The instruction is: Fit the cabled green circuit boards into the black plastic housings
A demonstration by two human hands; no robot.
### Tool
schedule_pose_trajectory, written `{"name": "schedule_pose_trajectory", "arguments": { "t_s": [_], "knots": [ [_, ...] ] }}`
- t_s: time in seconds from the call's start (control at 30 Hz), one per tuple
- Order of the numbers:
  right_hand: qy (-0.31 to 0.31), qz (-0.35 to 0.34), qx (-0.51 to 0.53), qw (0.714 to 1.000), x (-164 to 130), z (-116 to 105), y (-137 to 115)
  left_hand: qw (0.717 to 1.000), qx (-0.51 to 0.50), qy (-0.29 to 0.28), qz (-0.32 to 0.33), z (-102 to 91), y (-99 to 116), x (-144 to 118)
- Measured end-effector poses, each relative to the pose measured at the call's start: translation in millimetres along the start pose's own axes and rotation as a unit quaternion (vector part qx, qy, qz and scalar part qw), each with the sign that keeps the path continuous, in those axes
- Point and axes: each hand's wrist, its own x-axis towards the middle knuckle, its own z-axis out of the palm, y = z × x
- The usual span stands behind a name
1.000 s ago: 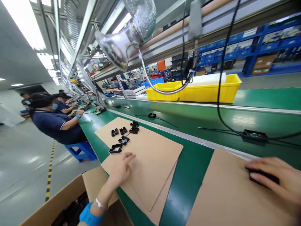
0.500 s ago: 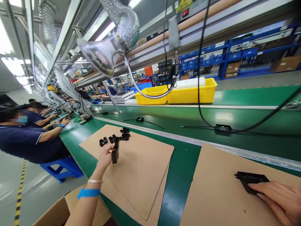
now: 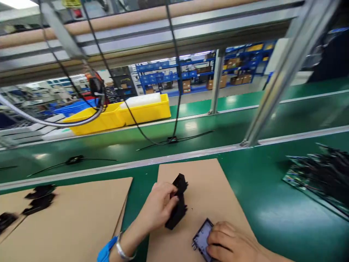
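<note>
My left hand (image 3: 159, 207) grips a black plastic housing (image 3: 177, 202) and holds it on edge above a brown cardboard sheet (image 3: 218, 182). My right hand (image 3: 231, 243) rests at the bottom of the view on a second housing (image 3: 202, 238), which lies flat on the same sheet with its open side up. The two hands are close together, about a hand's width apart. A blue band and a bracelet sit on my left wrist.
A second cardboard sheet (image 3: 81, 214) lies to the left with several black housings (image 3: 38, 202) on it. A heap of circuit boards with black wires (image 3: 321, 174) sits at the right. Beyond run a green conveyor belt (image 3: 245, 123), yellow bins (image 3: 122, 114), hanging cables and a slanted metal post (image 3: 275, 87).
The view swung to the right. My left hand carried its black housing from the left sheet over to the right sheet. My right hand now covers a housing lying open side up.
</note>
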Motion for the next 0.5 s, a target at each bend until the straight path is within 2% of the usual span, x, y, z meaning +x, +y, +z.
{"name": "schedule_pose_trajectory", "arguments": {
  "t_s": [0.07, 0.13, 0.2, 0.27, 0.33, 0.4, 0.47, 0.5],
  "knots": [
    [0.002, 0.005, 0.001, 1.000, -11, -3, 5, 0.999, 0.026, -0.010, 0.043, 29.4, 22, 31],
    [0.030, 0.011, -0.028, 0.999, -21, 2, 14, 0.996, 0.054, -0.007, 0.069, 55.8, 37, 48],
    [0.050, 0.028, -0.081, 0.995, -26, 13, 23, 0.993, 0.075, 0.002, 0.087, 74.0, 46, 55],
    [0.023, 0.057, -0.129, 0.990, -21, 27, 30, 0.990, 0.085, 0.009, 0.108, 82.6, 47, 55],
    [-0.032, 0.084, -0.144, 0.986, -9, 38, 34, 0.987, 0.083, 0.011, 0.139, 84.9, 40, 54],
    [-0.046, 0.106, -0.149, 0.982, 6, 43, 39, 0.982, 0.070, 0.017, 0.176, 86.2, 25, 57],
    [-0.033, 0.124, -0.157, 0.979, 15, 34, 45, 0.976, 0.050, 0.049, 0.208, 90.3, 4, 63],
    [-0.022, 0.130, -0.164, 0.978, 15, 22, 49, 0.972, 0.042, 0.064, 0.222, 93.5, -6, 65]
  ]
}}
